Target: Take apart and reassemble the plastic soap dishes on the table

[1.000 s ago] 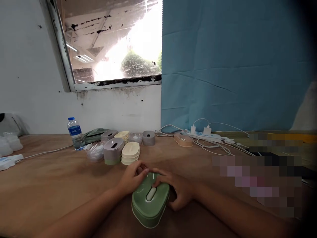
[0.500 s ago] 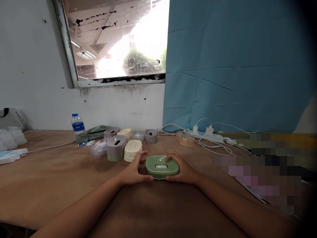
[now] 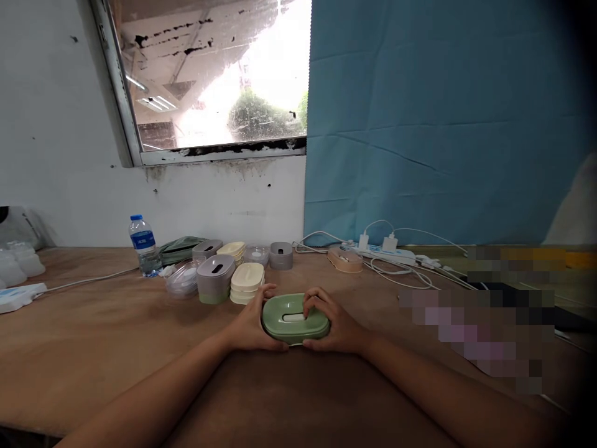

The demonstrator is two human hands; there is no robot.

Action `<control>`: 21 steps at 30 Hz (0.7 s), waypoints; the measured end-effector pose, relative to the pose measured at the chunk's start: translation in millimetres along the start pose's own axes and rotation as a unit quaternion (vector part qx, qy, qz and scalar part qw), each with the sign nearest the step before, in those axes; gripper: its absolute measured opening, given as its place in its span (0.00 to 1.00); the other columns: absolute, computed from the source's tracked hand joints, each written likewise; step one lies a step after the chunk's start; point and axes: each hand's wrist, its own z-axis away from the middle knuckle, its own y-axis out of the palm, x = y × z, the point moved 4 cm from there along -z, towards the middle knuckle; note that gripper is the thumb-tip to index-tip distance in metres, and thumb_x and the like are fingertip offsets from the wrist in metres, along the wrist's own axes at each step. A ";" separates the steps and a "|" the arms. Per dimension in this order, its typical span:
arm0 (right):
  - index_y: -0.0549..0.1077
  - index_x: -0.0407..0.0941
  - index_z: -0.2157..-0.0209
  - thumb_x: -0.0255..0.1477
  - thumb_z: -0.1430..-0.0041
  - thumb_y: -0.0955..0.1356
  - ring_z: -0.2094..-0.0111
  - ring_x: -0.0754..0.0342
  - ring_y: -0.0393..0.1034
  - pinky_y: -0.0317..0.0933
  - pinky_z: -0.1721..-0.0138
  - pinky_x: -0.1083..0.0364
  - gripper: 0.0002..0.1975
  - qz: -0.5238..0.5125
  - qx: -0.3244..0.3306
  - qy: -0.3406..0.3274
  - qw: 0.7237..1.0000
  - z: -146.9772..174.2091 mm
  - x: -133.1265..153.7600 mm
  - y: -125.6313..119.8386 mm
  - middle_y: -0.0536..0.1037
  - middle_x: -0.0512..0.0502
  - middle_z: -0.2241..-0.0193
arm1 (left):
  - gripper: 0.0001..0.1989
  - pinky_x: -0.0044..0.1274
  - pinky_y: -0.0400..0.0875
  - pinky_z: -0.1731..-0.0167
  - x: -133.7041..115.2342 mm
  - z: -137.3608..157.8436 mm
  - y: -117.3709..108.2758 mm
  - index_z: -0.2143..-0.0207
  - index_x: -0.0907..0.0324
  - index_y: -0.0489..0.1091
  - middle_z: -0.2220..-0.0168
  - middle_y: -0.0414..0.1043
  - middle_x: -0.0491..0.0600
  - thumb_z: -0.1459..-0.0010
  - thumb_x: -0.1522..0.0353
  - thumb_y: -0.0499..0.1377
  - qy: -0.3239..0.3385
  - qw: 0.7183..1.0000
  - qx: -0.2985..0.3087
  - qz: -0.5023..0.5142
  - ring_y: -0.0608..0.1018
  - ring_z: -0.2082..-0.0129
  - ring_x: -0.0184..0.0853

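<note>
Between my hands is a green oval lidded box (image 3: pixel 275 309), with a pale slot-shaped piece (image 3: pixel 293 317) in the middle of its lid. My left hand (image 3: pixel 249 323) is curved round the box's left side, thumb along the near edge. My right hand (image 3: pixel 338 323) grips the right end, its thumb at the near edge and bent fingers on the lid by the slot. Just beyond my left fingertips stands a stack of cream oval lids or trays (image 3: pixel 247 283). Beside the stack is a grey-purple box with a green base (image 3: pixel 216 280).
Clear plastic containers (image 3: pixel 185 279), a grey box (image 3: pixel 280 256) and a water bottle (image 3: pixel 145 249) stand along the back. A peach oval piece (image 3: pixel 345 260) lies near a power strip (image 3: pixel 387 254) with loose white cables. Another power strip (image 3: pixel 21 297) sits at far left.
My left hand has closed in against the green box, which now sits slightly further left and nearer me. My right fingers have moved inward over the lid towards the slot. The view has shifted slightly.
</note>
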 end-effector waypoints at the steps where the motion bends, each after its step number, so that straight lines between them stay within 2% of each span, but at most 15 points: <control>1: 0.65 0.46 0.68 0.38 0.62 0.71 0.58 0.49 0.60 0.58 0.56 0.51 0.19 0.003 0.000 -0.008 1.000 0.4 0.2 -0.1 0.60 0.45 0.61 | 0.52 0.34 0.60 0.53 0.2 -0.2 0.7 0.46 0.54 0.42 0.52 0.56 0.53 0.72 0.63 0.69 0.004 1.000 0.002 0.001 0.64 0.51 0.41; 4: 0.68 0.46 0.67 0.39 0.60 0.71 0.57 0.49 0.60 0.58 0.55 0.52 0.18 0.010 -0.003 -0.021 1.000 1.9 -0.6 -0.3 0.60 0.45 0.60 | 0.51 0.34 0.59 0.52 -1.1 -0.6 0.7 0.46 0.54 0.41 0.52 0.55 0.53 0.71 0.64 0.68 0.017 1.000 0.000 0.000 0.63 0.51 0.41; 8: 0.72 0.47 0.62 0.39 0.57 0.70 0.54 0.49 0.59 0.56 0.51 0.50 0.19 0.023 -0.002 -0.039 0.999 2.8 -2.0 0.6 0.60 0.44 0.59 | 0.52 0.34 0.58 0.51 -3.2 -1.2 -3.3 0.48 0.53 0.37 0.52 0.54 0.54 0.70 0.65 0.68 0.039 0.999 -0.034 -0.002 0.62 0.50 0.41; 13: 0.72 0.50 0.58 0.39 0.55 0.70 0.53 0.48 0.58 0.54 0.50 0.49 0.20 0.034 -0.014 -0.068 0.997 1.4 -2.8 -1.9 0.61 0.45 0.59 | 0.50 0.35 0.57 0.50 -2.5 -1.5 -2.8 0.49 0.53 0.35 0.51 0.53 0.55 0.67 0.66 0.67 0.059 0.997 -0.040 0.024 0.62 0.49 0.40; 18: 0.71 0.48 0.55 0.38 0.52 0.68 0.54 0.50 0.59 0.55 0.50 0.51 0.20 -0.016 -0.046 -0.024 0.999 -0.6 -8.8 -7.4 0.62 0.44 0.59 | 0.46 0.33 0.57 0.50 1.2 -1.7 2.2 0.50 0.53 0.37 0.48 0.52 0.56 0.63 0.66 0.66 0.058 0.996 -0.020 0.061 0.61 0.48 0.40; 21: 0.74 0.45 0.62 0.39 0.51 0.67 0.56 0.50 0.61 0.56 0.53 0.52 0.16 -0.052 -0.108 0.039 0.992 -1.9 -15.1 -12.5 0.63 0.44 0.60 | 0.45 0.33 0.59 0.51 3.4 -1.3 3.3 0.49 0.53 0.37 0.49 0.53 0.56 0.62 0.64 0.66 0.040 0.998 -0.013 0.052 0.64 0.50 0.39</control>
